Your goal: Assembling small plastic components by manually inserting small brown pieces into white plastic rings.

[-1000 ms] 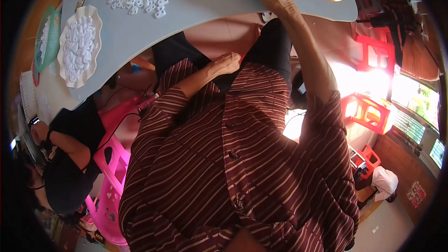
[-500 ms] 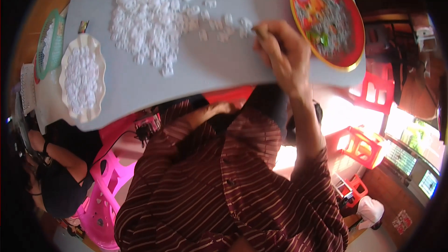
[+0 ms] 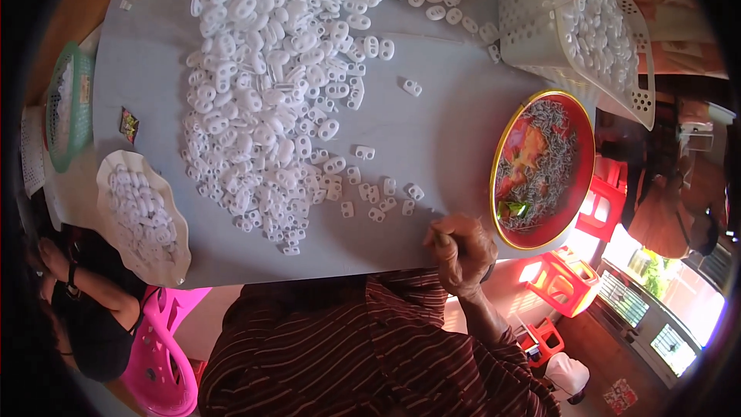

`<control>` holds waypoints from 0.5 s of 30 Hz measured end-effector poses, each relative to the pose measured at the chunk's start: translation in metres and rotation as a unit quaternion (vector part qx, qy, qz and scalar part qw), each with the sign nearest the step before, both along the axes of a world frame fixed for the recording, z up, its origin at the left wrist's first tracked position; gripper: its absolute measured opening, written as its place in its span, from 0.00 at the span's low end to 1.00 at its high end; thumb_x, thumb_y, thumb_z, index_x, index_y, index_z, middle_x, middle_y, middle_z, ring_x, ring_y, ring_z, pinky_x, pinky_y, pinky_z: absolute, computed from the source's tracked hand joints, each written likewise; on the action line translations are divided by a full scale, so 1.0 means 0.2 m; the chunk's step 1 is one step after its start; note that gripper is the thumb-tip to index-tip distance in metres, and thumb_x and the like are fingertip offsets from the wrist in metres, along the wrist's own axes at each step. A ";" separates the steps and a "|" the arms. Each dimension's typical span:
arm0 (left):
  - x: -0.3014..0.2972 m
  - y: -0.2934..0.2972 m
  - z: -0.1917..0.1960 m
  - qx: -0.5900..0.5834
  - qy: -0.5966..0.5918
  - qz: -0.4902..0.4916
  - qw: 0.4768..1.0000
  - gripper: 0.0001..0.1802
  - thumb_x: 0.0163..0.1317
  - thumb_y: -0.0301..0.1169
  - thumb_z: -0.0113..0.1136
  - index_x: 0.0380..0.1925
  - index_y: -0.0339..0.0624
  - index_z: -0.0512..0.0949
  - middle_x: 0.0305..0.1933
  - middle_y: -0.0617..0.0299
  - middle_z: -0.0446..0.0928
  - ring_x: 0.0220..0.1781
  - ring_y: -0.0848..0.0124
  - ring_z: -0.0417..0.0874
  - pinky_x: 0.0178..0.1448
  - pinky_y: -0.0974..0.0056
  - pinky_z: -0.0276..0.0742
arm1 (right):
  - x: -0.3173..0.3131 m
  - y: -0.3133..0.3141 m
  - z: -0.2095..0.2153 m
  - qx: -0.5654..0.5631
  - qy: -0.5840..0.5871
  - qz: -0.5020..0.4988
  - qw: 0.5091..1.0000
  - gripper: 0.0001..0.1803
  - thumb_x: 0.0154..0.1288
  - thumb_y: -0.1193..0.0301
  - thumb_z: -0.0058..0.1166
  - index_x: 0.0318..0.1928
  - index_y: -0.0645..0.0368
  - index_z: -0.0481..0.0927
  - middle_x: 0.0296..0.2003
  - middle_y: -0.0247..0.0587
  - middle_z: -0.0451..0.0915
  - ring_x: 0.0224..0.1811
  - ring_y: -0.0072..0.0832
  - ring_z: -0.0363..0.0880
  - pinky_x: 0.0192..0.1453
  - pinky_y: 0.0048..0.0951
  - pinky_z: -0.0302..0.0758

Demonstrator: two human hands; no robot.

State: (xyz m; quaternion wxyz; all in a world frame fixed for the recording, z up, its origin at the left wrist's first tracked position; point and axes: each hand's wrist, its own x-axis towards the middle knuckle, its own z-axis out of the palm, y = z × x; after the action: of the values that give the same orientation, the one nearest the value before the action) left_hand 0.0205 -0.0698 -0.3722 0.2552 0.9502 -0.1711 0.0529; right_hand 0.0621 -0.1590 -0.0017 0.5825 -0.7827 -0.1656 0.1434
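My right hand [image 3: 463,253] is at the table's near edge, thumb and fingers pressed together in a pinch; whatever is between them is too small to make out. Just beyond it lie several loose white plastic two-holed pieces [image 3: 376,215], like cord locks. A big heap of such pieces [image 3: 258,108] covers the table's left middle. To the right of the hand stands a red round tray with a gold rim [image 3: 505,120], holding many thin grey metal bits [image 3: 552,177], perhaps small springs, and a shiny green wrapper [image 3: 512,210]. My left hand is out of view.
A white perforated basket [image 3: 532,46] of white pieces stands at the far right. At left are a cream wavy-edged dish [image 3: 179,251] of white pieces, a green basket [image 3: 83,100] and a small dark packet [image 3: 129,125]. Another person's arm [image 3: 104,289] is beside a pink chair [image 3: 166,355].
My view has tilted up, bringing the white basket and more of the heap into sight. My right hand has drawn back from the loose pieces. My left hand has gone out of view.
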 end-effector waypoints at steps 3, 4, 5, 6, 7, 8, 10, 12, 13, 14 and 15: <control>-0.03 -0.01 -0.03 0.020 -0.030 -0.005 0.999 0.10 0.52 0.30 0.49 0.22 0.35 0.77 0.21 0.47 0.75 0.23 0.56 0.78 0.28 0.52 0.72 | -0.02 -0.02 0.01 0.047 0.044 -0.041 0.997 0.02 0.62 0.78 0.51 0.33 0.64 0.75 0.24 0.39 0.78 0.23 0.21 0.77 0.29 0.20 0.74; -0.07 -0.01 -0.04 0.029 -0.038 -0.007 0.999 0.10 0.52 0.30 0.49 0.22 0.35 0.77 0.21 0.48 0.75 0.23 0.56 0.78 0.28 0.52 0.72 | -0.01 -0.02 0.01 0.049 0.033 -0.036 0.998 0.02 0.62 0.78 0.49 0.33 0.63 0.74 0.23 0.38 0.77 0.23 0.19 0.75 0.29 0.19 0.72; -0.14 -0.02 -0.05 0.036 -0.041 -0.012 0.998 0.10 0.52 0.30 0.49 0.23 0.35 0.77 0.21 0.48 0.75 0.23 0.57 0.78 0.28 0.52 0.72 | 0.00 -0.02 0.00 0.041 0.011 -0.022 0.999 0.03 0.63 0.77 0.47 0.33 0.63 0.74 0.23 0.36 0.76 0.23 0.18 0.74 0.28 0.18 0.71; -0.22 -0.05 -0.03 0.040 -0.045 -0.017 0.998 0.10 0.52 0.30 0.49 0.23 0.35 0.77 0.21 0.48 0.76 0.22 0.57 0.78 0.28 0.52 0.72 | 0.02 -0.01 0.01 0.039 -0.013 -0.018 0.999 0.04 0.64 0.76 0.46 0.34 0.63 0.74 0.23 0.36 0.76 0.24 0.17 0.73 0.27 0.18 0.69; -0.30 -0.07 0.00 0.044 -0.049 -0.022 0.998 0.10 0.52 0.30 0.49 0.23 0.35 0.77 0.21 0.48 0.76 0.22 0.57 0.78 0.28 0.53 0.72 | 0.04 -0.02 0.04 0.032 0.020 -0.006 0.999 0.04 0.64 0.76 0.47 0.35 0.63 0.74 0.23 0.35 0.76 0.24 0.16 0.72 0.27 0.17 0.68; -0.31 -0.05 0.02 0.054 -0.061 -0.024 0.996 0.10 0.52 0.30 0.49 0.23 0.35 0.77 0.21 0.48 0.76 0.22 0.57 0.78 0.28 0.53 0.72 | 0.05 0.00 0.00 0.032 0.009 -0.025 0.999 0.05 0.64 0.75 0.49 0.37 0.64 0.75 0.23 0.33 0.76 0.25 0.16 0.72 0.29 0.17 0.68; -0.36 -0.03 0.06 0.071 -0.083 -0.023 0.994 0.11 0.52 0.30 0.49 0.24 0.35 0.78 0.21 0.48 0.76 0.22 0.57 0.78 0.28 0.53 0.72 | 0.04 0.03 0.00 0.021 -0.013 -0.011 1.000 0.06 0.64 0.75 0.49 0.38 0.64 0.76 0.23 0.34 0.77 0.25 0.15 0.72 0.29 0.17 0.68; -0.31 -0.02 0.48 -0.035 0.106 -0.040 0.993 0.10 0.57 0.34 0.50 0.23 0.41 0.73 0.23 0.54 0.72 0.27 0.59 0.75 0.37 0.54 0.70 | 0.04 0.00 0.00 -0.007 -0.034 -0.015 0.999 0.06 0.63 0.74 0.50 0.38 0.64 0.77 0.24 0.35 0.77 0.26 0.15 0.72 0.30 0.17 0.69; -0.25 0.05 0.71 -0.106 0.263 -0.121 0.951 0.09 0.56 0.34 0.51 0.24 0.40 0.73 0.26 0.52 0.73 0.31 0.57 0.76 0.40 0.53 0.70 | 0.06 0.02 0.01 -0.033 -0.063 0.005 0.997 0.06 0.62 0.75 0.51 0.37 0.64 0.78 0.24 0.37 0.78 0.26 0.16 0.73 0.30 0.18 0.70; -0.27 0.08 0.85 -0.154 0.192 -0.147 0.958 0.09 0.56 0.33 0.51 0.23 0.39 0.72 0.25 0.52 0.72 0.31 0.56 0.76 0.40 0.53 0.70 | 0.09 0.05 0.02 -0.061 -0.093 0.027 0.993 0.06 0.61 0.76 0.52 0.37 0.64 0.78 0.25 0.39 0.78 0.25 0.18 0.75 0.30 0.20 0.71; -0.31 0.10 0.97 -0.202 0.123 -0.169 0.957 0.09 0.56 0.33 0.52 0.22 0.39 0.71 0.25 0.51 0.71 0.32 0.55 0.75 0.41 0.54 0.69 | 0.12 0.09 0.04 -0.058 -0.097 0.032 0.993 0.06 0.61 0.76 0.52 0.37 0.64 0.78 0.25 0.39 0.78 0.25 0.18 0.75 0.30 0.20 0.71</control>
State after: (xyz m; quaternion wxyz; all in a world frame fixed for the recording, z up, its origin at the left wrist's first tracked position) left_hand -0.0419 -0.0494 -0.1787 0.4661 0.8352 -0.2821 -0.0747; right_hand 0.0864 -0.1401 0.0071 0.5124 -0.8198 -0.2373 0.0948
